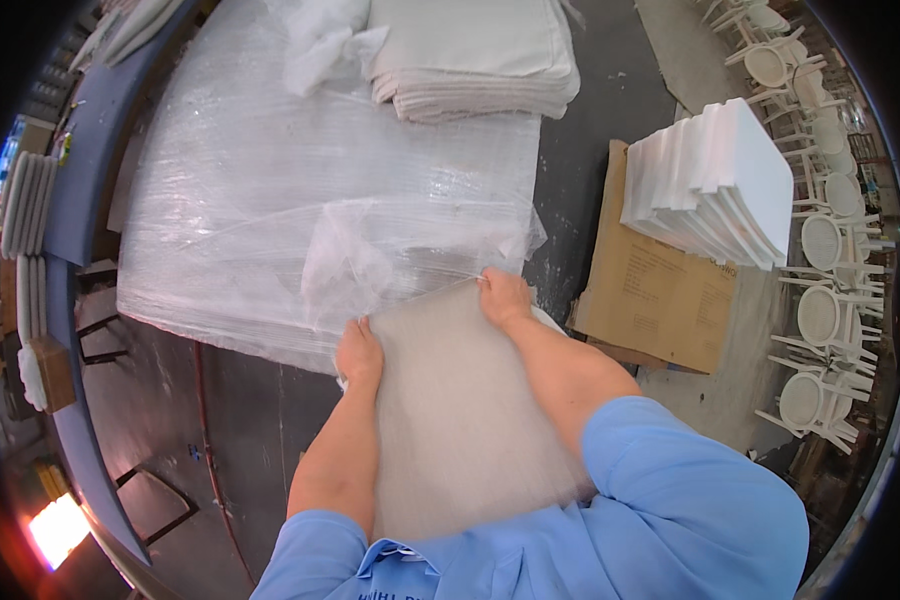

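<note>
A flat, pale beige fabric piece (465, 400) stretches from my chest to the edge of a large plastic-wrapped bundle (220, 220). My left hand (360, 355) is closed on its far left corner, and my right hand (505, 298) pinches its far right corner. The far edge slants between them, higher on the right. A bit of white shows beside the fabric under my right forearm; I cannot tell what it is. Thin translucent sheeting (342, 262) lies crumpled just beyond my hands. Farther back on the bundle rests a stack of similar beige fabric pieces (475, 60).
White foam slabs (710, 185) stand in a row on a cardboard box (660, 300) to the right. Several white chairs (820, 310) line the far right. Along the left runs a blue table (85, 200) with padded pieces (30, 205) beside it. Dark floor (250, 420) shows below.
</note>
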Tool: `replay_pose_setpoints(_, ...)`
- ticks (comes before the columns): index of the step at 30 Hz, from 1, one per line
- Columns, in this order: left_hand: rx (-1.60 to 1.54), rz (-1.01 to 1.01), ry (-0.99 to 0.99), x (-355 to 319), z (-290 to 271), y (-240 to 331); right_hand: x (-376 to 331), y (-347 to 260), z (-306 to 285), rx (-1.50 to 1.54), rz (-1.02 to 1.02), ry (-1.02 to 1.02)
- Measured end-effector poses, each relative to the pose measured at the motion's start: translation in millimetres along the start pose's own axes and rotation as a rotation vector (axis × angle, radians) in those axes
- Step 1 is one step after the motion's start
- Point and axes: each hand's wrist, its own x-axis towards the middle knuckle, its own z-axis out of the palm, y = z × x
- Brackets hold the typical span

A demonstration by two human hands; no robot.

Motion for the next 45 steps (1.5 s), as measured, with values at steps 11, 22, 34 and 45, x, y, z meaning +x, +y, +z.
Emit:
replay_pose_setpoints(11, -0.046, 0.155, -0.228, 33, -9, -25, 33, 26, 0, -0.076, -0.21, -0.15)
replay_pose_setpoints(22, 0.094, 0.274, -0.054, 8, -19, -49, 9, 21, -8, 0.074, -0.204, -0.015)
replay_pose_setpoints(34, -0.094, 0.336, 0.002, 5, -37, -78, 21, 22, -39, 0.007, -0.369, -0.238)
replay_pose_setpoints(45, -1.142, -0.438, -0.691, -230, -224, -48, -185, 53, -234, 0.554, 0.322, -0.868)
